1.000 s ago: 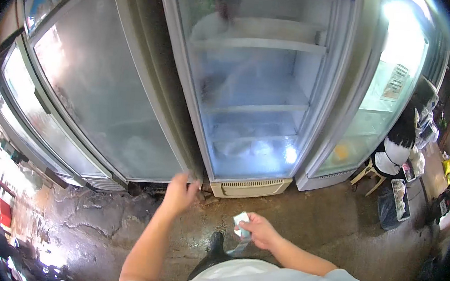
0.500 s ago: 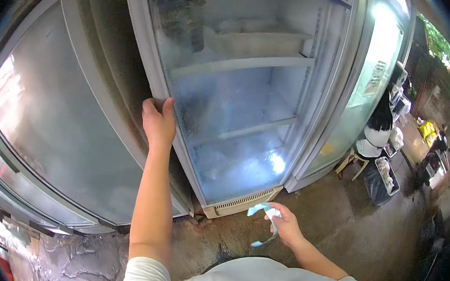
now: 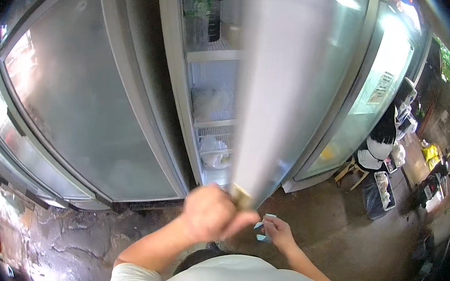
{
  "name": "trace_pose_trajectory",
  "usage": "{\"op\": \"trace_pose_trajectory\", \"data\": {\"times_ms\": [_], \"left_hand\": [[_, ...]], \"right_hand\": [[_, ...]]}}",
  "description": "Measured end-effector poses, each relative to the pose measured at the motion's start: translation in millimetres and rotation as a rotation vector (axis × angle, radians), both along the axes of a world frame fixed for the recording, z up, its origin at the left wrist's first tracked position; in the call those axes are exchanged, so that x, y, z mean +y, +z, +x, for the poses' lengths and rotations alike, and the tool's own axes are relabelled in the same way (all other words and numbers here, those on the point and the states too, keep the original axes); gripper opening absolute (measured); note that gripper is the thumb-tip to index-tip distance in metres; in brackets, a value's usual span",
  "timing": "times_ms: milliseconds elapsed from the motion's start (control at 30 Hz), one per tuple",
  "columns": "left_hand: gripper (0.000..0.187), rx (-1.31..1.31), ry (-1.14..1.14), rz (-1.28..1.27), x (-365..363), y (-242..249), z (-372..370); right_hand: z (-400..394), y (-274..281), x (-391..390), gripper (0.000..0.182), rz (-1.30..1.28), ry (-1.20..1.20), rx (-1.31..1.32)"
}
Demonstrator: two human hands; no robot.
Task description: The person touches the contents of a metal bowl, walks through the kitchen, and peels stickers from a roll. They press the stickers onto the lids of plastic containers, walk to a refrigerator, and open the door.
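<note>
The chiller's door (image 3: 273, 80) stands swung open toward me, its white edge blurred. My left hand (image 3: 213, 213) is at the lower end of that edge, fingers bent and smeared by motion, with the thumb pointing right. Low at the right, my right hand (image 3: 278, 233) pinches a thin light-blue and white strip (image 3: 263, 238), whose ends stick out to the left. Inside the chiller, plastic bags (image 3: 210, 104) lie on a shelf, with a bottle and green items above and another bag (image 3: 216, 153) lower down.
A large frosted glass door (image 3: 74, 90) fills the left. Another lit chiller (image 3: 374, 89) stands at the right. Beyond it a person in black and white (image 3: 380, 143) is beside a bin with a black liner (image 3: 375, 199). The floor (image 3: 314, 218) looks wet.
The chiller door has swung open toward me, showing the shelves. My left hand has moved down and right with it. My right hand stays low, still with the strip.
</note>
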State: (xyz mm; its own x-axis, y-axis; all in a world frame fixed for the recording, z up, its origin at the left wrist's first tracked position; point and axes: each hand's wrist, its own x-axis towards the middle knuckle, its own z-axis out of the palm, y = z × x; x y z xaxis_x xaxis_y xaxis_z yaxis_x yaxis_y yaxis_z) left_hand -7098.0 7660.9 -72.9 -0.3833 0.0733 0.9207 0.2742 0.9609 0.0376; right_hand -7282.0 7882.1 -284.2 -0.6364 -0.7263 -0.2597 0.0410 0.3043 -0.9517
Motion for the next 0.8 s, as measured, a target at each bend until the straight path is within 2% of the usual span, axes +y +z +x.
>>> {"op": "trace_pose_trajectory", "data": {"times_ms": [33, 67, 100, 133, 167, 233, 300, 333, 367, 400, 500, 567, 600, 667, 700, 767, 800], "left_hand": [[0.041, -0.034, -0.12, 0.003, 18.3, 2.1, -0.4], [0.041, -0.069, -0.243, 0.003, 33.6, 4.2, -0.4], [0.041, -0.151, -0.285, 0.031, 44.3, -5.2, -1.4], [0.037, -0.217, -0.283, 0.048, 50.6, -12.8, -1.7], [0.034, -0.267, -0.251, 0.1, 54.7, -21.2, -1.9], [0.032, -0.324, -0.229, 0.141, 55.0, -39.1, -3.6], [0.026, -0.456, -0.122, 0.243, 50.0, -51.8, -9.7], [0.026, -0.465, -0.139, 0.229, 49.5, -51.8, -15.0], [0.026, -0.477, -0.125, 0.273, 48.9, -51.3, -20.6], [0.025, -0.49, -0.11, 0.316, 47.1, -50.9, -26.0], [0.026, -0.498, -0.127, 0.236, 38.5, -55.6, -50.1], [0.027, -0.532, -0.148, 0.219, 32.3, -63.7, -65.1], [0.028, -0.57, -0.163, 0.211, 28.7, -68.7, -72.9], [0.027, -0.58, -0.216, 0.226, 17.8, -83.2, -90.1], [0.028, -0.65, -0.234, 0.26, 8.9, -93.3, -98.9], [0.033, -0.727, -0.25, 0.334, -9.8, -106.4, -114.8], [0.033, -0.721, -0.259, 0.326, -21.6, -114.8, -122.9]], "right_hand": [[1.0, -1.7, 16.9, 0.037, 0.157, 0.07, 0.195], [0.0, -23.4, 40.7, 0.037, 0.159, 0.077, 0.196], [-0.1, -54.2, 67.3, 0.041, 0.054, 0.087, 0.197], [7.4, -48.6, 74.6, 0.045, -0.052, 0.092, 0.198], [19.1, -43.3, 82.7, 0.041, -0.168, -0.055, 0.103], [18.9, -51.6, 122.6, 0.041, -0.123, -0.325, -0.071], [-2.3, -63.0, 170.9, 0.035, -0.197, -0.399, -0.262], [-5.6, -50.7, 183.1, 0.03, -0.117, -0.463, -0.264], [-7.5, -45.4, 195.3, 0.021, -0.144, -0.612, -0.289], [-8.2, -45.5, 208.4, 0.021, -0.154, -0.631, -0.298], [-37.5, -54.6, 239.7, 0.016, -0.288, -0.778, -0.336], [-49.0, -77.1, 261.8, 0.016, -0.465, -0.863, -0.518], [-49.5, -81.2, 262.4, 0.016, -0.481, -0.866, -0.513], [-49.8, -83.9, 266.4, 0.019, -0.592, -1.165, -0.413], [-52.1, -82.4, 264.8, 0.019, -0.609, -1.172, -0.408], [-60.8, -83.2, 264.7, 0.023, -0.509, -1.492, -0.414], [-60.7, -98.1, 276.4, 0.023, -0.52, -1.498, -0.408]]}}
